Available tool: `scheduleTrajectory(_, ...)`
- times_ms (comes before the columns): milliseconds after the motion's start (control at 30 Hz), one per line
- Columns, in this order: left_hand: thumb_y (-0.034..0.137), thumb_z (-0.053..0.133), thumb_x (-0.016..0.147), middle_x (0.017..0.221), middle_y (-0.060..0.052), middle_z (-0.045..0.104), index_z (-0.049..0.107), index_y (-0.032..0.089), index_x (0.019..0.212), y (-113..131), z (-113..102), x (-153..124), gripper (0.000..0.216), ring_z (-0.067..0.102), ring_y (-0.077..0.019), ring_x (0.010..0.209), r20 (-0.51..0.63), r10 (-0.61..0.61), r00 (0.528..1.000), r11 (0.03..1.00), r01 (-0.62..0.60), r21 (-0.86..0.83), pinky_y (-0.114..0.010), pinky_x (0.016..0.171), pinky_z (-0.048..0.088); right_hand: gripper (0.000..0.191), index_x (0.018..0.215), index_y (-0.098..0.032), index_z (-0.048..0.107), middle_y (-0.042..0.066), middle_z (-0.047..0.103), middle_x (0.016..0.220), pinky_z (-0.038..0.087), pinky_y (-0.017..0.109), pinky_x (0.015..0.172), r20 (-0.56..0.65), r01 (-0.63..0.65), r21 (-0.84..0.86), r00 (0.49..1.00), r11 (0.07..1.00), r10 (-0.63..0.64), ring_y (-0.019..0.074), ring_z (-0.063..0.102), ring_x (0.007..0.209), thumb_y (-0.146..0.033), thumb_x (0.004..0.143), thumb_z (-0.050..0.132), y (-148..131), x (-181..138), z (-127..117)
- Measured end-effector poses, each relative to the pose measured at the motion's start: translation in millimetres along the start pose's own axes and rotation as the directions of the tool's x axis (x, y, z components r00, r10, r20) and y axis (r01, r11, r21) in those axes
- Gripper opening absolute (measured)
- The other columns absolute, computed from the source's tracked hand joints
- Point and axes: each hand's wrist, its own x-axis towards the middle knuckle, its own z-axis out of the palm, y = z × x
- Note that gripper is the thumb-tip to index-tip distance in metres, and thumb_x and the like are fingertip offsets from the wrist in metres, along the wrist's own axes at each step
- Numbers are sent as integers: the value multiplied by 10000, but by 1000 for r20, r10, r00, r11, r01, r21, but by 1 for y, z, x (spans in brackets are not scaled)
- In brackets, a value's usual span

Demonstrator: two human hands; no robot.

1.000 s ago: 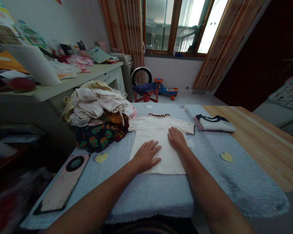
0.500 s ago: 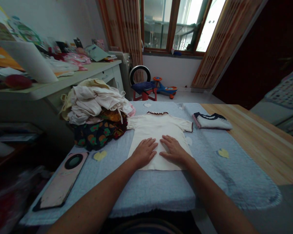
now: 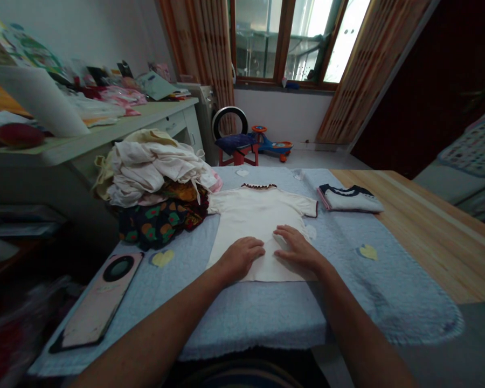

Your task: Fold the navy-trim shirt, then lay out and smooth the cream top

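A white short-sleeved shirt (image 3: 250,215) with dark-trimmed collar and cuffs lies spread flat on a blue cloth (image 3: 258,315), its collar pointing away from me. My left hand (image 3: 241,258) rests on the lower part of the shirt, fingers stretched and slightly bent. Across a small gap, my right hand (image 3: 296,249) is over the shirt's lower right part with its fingers apart and the thumb spread. Neither hand holds anything.
A heap of crumpled clothes (image 3: 153,170) sits at the left, with a pink phone (image 3: 99,307) nearer me. Folded clothes (image 3: 350,199) lie at the right, by the bare wooden tabletop (image 3: 424,237). Beyond the table are a red stool (image 3: 238,156) and a blue ride-on toy (image 3: 271,145).
My hands have moved slightly apart on the shirt. The left fingers have drawn back toward me and bent a little; the right hand has shifted right. The shirt stays spread.
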Motion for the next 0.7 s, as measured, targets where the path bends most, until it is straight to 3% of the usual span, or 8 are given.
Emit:
scheduleTrajectory(100, 189, 537, 925, 1223, -83, 637, 635, 202, 1088, 3, -4, -1, 190, 566, -211, 1144, -4, 14, 1000, 1000, -14, -19, -387, 1018, 449, 743, 1407, -197, 493, 142, 323, 1563, 235, 491, 1169, 143, 15, 15, 990, 1000, -17, 308, 243, 1457, -472, 754, 716, -8, -12, -10)
scheduleTrajectory(200, 247, 597, 899, 1235, -98, 620, 618, 192, 1081, 6, -7, -2, 192, 552, -240, 1159, -4, 31, 999, 999, -31, -12, -417, 1032, 437, 739, 1414, -180, 486, 146, 299, 1573, 212, 502, 1178, 158, 8, 32, 987, 999, -13, 313, 212, 1467, -431, 757, 711, -14, -16, -14)
scheduleTrajectory(567, 159, 519, 918, 1227, -92, 614, 630, 207, 1059, 13, -8, -3, 186, 549, -228, 1152, -22, 100, 995, 991, -102, -91, -397, 1001, 447, 478, 1269, -187, 595, 146, 513, 1428, 351, 491, 1121, -121, 105, 29, 988, 994, -101, 278, 453, 1342, -303, 812, 667, 7, -10, 4)
scheduleTrajectory(700, 244, 569, 906, 1228, -100, 606, 627, 201, 1056, 20, -7, -4, 166, 544, -235, 1151, -6, 134, 991, 979, -133, -153, -399, 999, 442, 406, 1212, -177, 621, 148, 559, 1375, 395, 474, 1091, -183, 93, 23, 979, 995, -88, 270, 505, 1290, -272, 820, 672, 9, -8, 8)
